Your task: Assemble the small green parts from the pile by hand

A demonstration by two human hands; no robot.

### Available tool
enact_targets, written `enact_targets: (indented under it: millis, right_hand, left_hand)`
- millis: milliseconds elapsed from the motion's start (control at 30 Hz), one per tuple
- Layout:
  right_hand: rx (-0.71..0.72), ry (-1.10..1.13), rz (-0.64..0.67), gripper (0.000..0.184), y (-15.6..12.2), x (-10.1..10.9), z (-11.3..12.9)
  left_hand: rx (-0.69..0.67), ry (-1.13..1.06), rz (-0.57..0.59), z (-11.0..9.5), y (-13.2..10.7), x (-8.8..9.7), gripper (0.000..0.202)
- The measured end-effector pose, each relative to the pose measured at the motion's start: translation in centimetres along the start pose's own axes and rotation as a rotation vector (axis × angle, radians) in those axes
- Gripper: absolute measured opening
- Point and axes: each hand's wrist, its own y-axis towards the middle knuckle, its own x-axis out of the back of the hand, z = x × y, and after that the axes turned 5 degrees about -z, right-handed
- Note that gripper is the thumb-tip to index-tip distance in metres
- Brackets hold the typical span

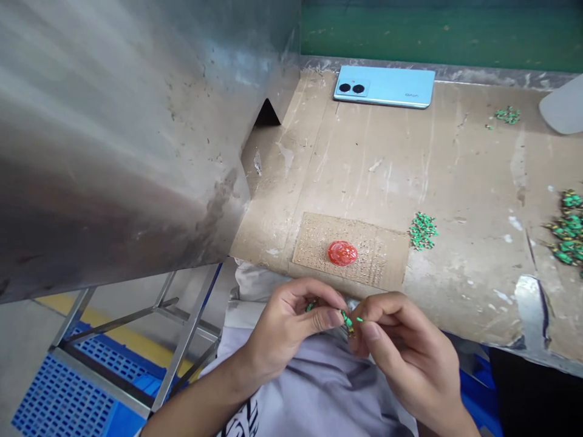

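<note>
Between the thumb and finger of my left hand (291, 321) is a small green-and-brown piece (347, 321); a bit more green shows inside that hand. My right hand (407, 349) pinches a tiny green bit (359, 319) right beside it. Both hands are closed, over my lap at the table's front edge. Just beyond them lies a cardboard strip (392, 261) dotted with small specks, carrying a glossy red lump (342, 253). A small heap of green bits with brownish ends (423, 231) sits off the strip's right end.
Larger green-and-brown pieces (569, 233) are heaped at the table's right. Further back are a light-blue phone (387, 88), a few green bits (507, 115) and a white object (565, 106). A big metal panel (136, 133) rises at left, above a metal frame (189, 334) and blue crate (64, 394).
</note>
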Motion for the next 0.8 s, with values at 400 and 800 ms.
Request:
enact_targets:
  millis: [400,800]
  right_hand:
    - [-0.173,0.043,0.109,0.014,-0.1,0.2,0.0]
    - [-0.225,-0.003,0.221,0.019,0.2,0.8,0.9]
  left_hand:
    - [-0.239,0.240,0.067,-0.5,-0.1,0.2,0.007]
    - [-0.254,0.304,0.116,-0.3,0.2,0.4,0.024]
